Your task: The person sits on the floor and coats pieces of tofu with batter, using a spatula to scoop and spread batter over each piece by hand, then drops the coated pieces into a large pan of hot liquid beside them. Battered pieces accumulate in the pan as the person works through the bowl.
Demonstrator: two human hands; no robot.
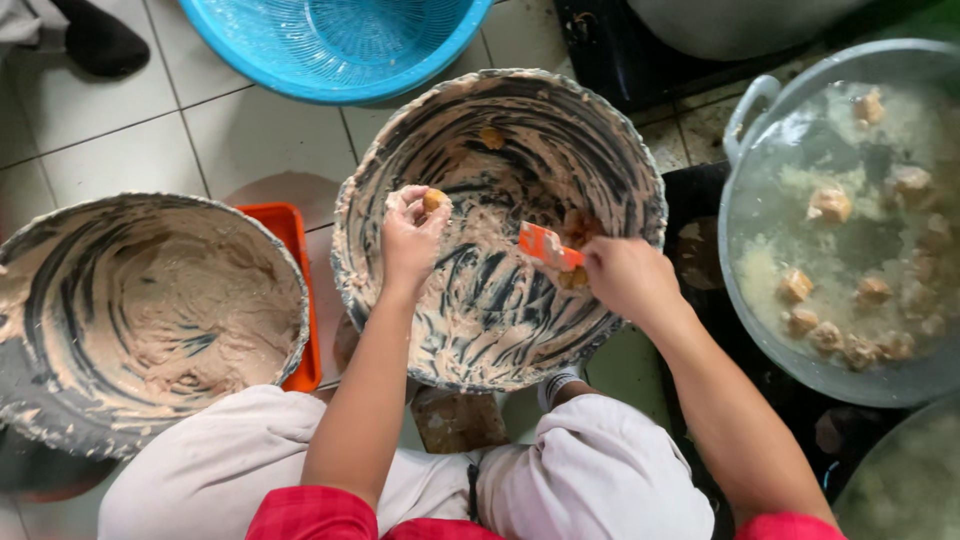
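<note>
Tiled floor (120,130), pale, crowded with vessels. Centre: big basin (500,110), inside smeared with beige paste. Left hand (410,235) over the basin's 9 o'clock side, fingertips pinched on a small brown lump (433,200). Right hand (625,278) at 4 o'clock, fingers closed round an orange scraper (547,245), blade pointing to the basin's middle, touching more brown pieces (575,278). Second pasted basin (150,320) at 9 o'clock of the first, orange tray (290,235) between them. Blue basket (335,45) at 12 o'clock. Metal pot (745,250) at 3 o'clock, cloudy water with floating lumps.
</note>
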